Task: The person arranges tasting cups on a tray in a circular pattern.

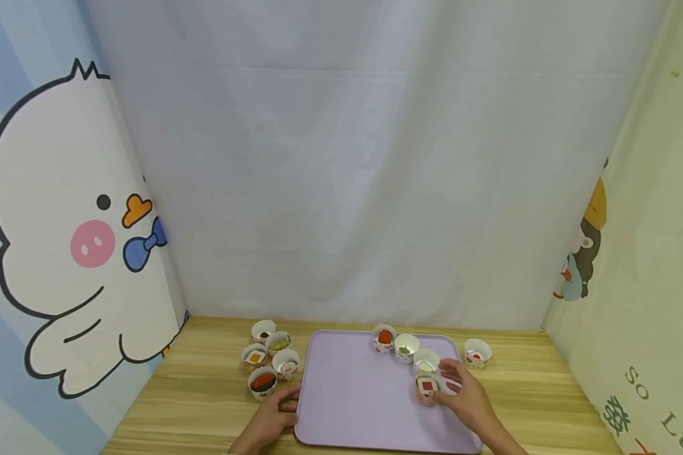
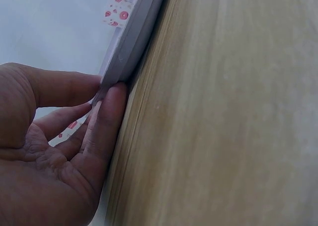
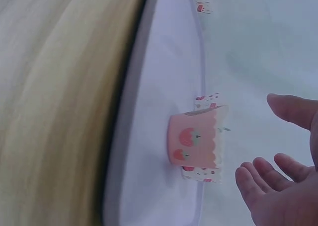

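A lilac tray (image 1: 353,392) lies on the wooden table. At its left edge, my left hand (image 1: 270,420) pinches the rim between thumb (image 2: 69,89) and fingers, as the left wrist view shows. Several paper cups stand in a slanting row on the tray's right half. Nearest me is a pink strawberry-print cup (image 3: 194,139) with a white and red square piece (image 1: 427,387) in it. Beside this cup is my right hand (image 1: 467,398), its thumb and fingers spread. The right wrist view shows a gap between that hand and the cup.
Left of the tray stands a cluster of several paper cups, one with a red and black piece (image 1: 263,382). Another cup (image 1: 478,354) stands on the table right of the tray. A white curtain (image 1: 341,189) hangs behind the table, with printed cloths at both sides.
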